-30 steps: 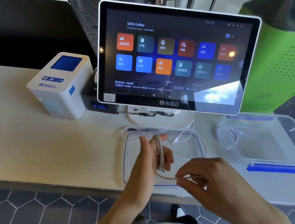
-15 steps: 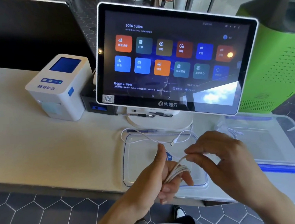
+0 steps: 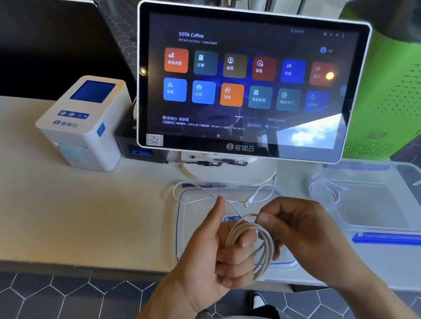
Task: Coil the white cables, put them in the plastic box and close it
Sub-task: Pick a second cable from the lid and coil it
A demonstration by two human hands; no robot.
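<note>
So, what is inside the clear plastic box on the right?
Inside the clear plastic box with blue latches, one coiled white cable lies against its left wall. The rest of the bottom looks bare, though the right hand covers the near-left corner.

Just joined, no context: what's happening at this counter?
A person is coiling a white cable: loops wrap around the left hand while the right hand pinches the strand and feeds it on. The loose end trails over a clear lid. Another coiled cable already sits in the open plastic box.
</note>
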